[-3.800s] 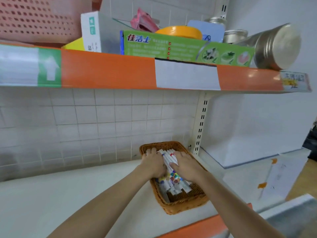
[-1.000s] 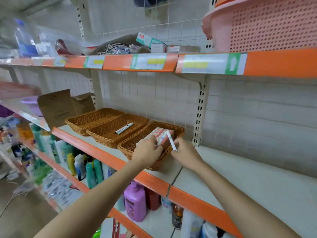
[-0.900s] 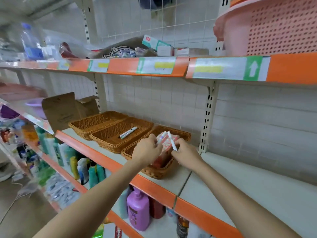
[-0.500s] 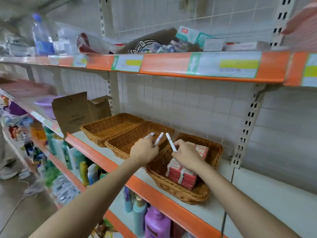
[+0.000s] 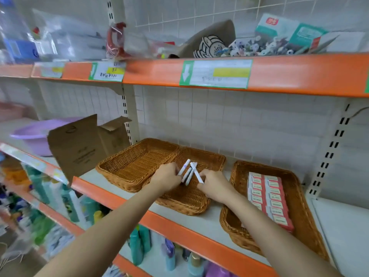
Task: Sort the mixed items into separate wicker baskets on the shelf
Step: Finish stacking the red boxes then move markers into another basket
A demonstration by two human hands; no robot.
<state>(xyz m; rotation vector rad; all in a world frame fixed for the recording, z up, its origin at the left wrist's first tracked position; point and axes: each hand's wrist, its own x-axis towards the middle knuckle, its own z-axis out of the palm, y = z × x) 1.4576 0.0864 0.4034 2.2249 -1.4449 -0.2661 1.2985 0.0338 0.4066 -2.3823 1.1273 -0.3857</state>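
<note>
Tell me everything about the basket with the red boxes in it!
The brown woven wicker basket with red boxes is a shallow rectangular tray with rounded corners and a braided rim. It sits flat on the white shelf, at the right of three baskets and apart from the middle one. Red and white flat boxes lie inside in two neat rows. The person's right forearm passes over its near left corner.

Two bare forearms in view, no sleeves showing. Left hand (image 5: 167,176) and right hand (image 5: 214,185) ungloved. No rings or watch visible.
</note>
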